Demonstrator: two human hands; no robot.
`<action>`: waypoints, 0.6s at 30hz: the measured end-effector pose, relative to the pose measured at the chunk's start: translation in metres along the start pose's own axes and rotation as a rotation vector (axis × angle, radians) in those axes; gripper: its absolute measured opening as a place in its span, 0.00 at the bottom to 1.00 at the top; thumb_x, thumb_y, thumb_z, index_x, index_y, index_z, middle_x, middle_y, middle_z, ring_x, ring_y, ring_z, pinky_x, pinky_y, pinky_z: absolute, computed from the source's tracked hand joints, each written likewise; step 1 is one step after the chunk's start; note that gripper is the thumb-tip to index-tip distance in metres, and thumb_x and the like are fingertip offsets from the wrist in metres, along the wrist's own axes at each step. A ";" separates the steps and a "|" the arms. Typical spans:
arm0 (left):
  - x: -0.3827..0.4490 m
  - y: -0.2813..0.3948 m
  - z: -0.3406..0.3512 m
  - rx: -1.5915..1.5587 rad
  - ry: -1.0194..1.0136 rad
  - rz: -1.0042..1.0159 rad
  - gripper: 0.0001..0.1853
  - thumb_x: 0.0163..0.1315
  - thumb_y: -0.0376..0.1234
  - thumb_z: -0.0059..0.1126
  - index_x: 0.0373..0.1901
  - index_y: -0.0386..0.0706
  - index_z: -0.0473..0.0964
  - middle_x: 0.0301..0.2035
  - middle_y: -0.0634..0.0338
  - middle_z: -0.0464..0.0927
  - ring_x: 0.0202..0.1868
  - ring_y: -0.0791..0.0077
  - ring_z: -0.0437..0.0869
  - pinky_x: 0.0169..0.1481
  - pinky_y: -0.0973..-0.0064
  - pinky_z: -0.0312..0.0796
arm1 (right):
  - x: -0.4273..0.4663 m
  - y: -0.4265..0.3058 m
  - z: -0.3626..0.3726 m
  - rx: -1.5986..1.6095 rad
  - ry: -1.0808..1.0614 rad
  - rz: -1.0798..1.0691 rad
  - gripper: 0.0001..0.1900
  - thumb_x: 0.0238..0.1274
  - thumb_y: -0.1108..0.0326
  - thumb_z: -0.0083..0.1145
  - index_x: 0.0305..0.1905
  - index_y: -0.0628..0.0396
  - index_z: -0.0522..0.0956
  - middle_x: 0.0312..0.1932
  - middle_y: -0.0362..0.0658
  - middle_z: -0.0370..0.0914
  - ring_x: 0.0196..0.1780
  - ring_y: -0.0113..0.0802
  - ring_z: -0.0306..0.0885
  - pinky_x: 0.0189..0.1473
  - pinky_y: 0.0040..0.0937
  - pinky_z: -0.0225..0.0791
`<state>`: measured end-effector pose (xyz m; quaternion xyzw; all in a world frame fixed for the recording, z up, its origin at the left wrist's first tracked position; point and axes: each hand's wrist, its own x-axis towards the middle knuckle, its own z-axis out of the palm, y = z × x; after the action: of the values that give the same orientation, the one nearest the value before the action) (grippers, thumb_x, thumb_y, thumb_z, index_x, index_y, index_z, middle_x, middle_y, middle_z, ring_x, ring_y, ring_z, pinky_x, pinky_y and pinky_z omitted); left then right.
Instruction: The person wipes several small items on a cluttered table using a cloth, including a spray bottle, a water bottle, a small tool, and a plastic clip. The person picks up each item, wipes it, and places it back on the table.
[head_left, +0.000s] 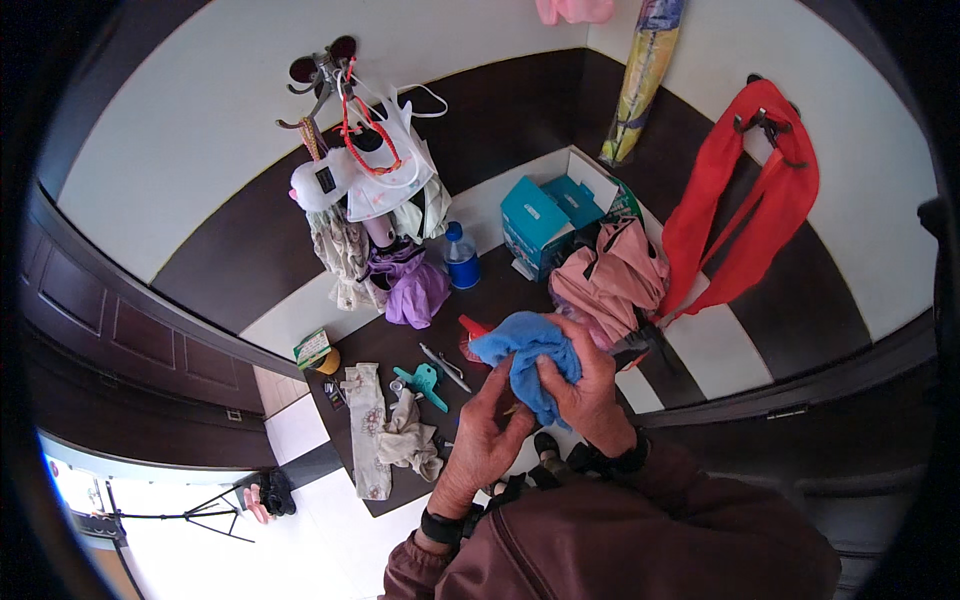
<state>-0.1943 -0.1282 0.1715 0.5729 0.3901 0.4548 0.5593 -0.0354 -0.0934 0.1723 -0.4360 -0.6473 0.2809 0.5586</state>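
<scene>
A crumpled blue cloth (529, 352) is bunched above the near edge of a dark table (337, 420). My right hand (589, 382) grips it from the right, thumb pressed into the folds. At the cloth's lower left side, my left hand (487, 435) has its fingertips and thumb on the fabric; whatever lies between them is partly hidden. Just behind the cloth, a red object (472, 330) shows only in part. To the left on the tabletop lie a pen (445, 367), a teal clip (424, 384) and a pair of flower-patterned fabric sleeves (369, 442), one flat, one crumpled.
Toward the wall stand a blue-capped bottle (461, 259) and an open teal box (536, 232). A pink bag (611, 277) slumps beside a hanging red cloth (750, 202). Masks and pouches hang from a wall hook (322, 79). A small box (313, 349) sits at the left edge.
</scene>
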 end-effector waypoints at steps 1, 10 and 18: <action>0.000 -0.001 0.001 -0.025 0.014 0.007 0.27 0.67 0.24 0.54 0.68 0.33 0.62 0.51 0.55 0.79 0.52 0.73 0.80 0.59 0.73 0.73 | -0.001 0.001 0.000 -0.059 0.024 -0.014 0.22 0.64 0.70 0.62 0.61 0.60 0.72 0.47 0.54 0.81 0.48 0.40 0.83 0.47 0.35 0.75; 0.003 -0.006 0.001 -0.212 0.033 0.044 0.20 0.70 0.24 0.54 0.63 0.35 0.66 0.53 0.55 0.78 0.53 0.74 0.80 0.56 0.76 0.74 | 0.016 0.020 -0.006 0.150 0.211 0.257 0.17 0.67 0.68 0.59 0.57 0.62 0.74 0.46 0.45 0.80 0.47 0.29 0.79 0.49 0.28 0.74; 0.011 -0.016 0.007 0.192 0.173 0.135 0.21 0.70 0.23 0.49 0.65 0.34 0.65 0.49 0.55 0.75 0.44 0.71 0.80 0.48 0.77 0.74 | -0.011 0.020 0.007 0.612 0.071 0.639 0.23 0.71 0.57 0.55 0.61 0.62 0.72 0.49 0.43 0.79 0.47 0.25 0.76 0.47 0.22 0.71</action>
<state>-0.1831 -0.1184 0.1566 0.6072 0.4392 0.4996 0.4345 -0.0367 -0.0931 0.1481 -0.4382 -0.3473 0.6030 0.5690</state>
